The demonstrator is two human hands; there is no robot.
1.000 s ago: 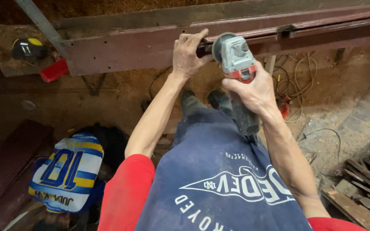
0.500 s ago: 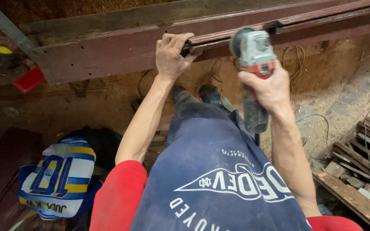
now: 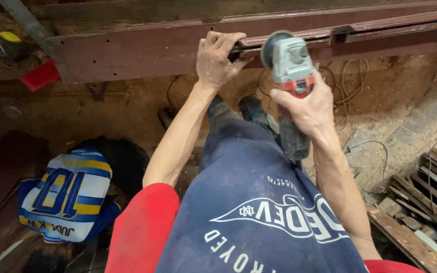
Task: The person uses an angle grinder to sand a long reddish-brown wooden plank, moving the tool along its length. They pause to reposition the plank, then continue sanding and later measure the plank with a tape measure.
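Angle grinder (image 3: pixel 288 63) beside dark-red wooden beam (image 3: pixel 142 48)

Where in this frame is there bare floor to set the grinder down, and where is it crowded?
Bare dirt floor lies under the dark red beam, between the striped jersey and the person's legs. Right of the legs it is crowded: cables and stacked wood scraps. The left hand grips the beam; the right hand holds the grinder.
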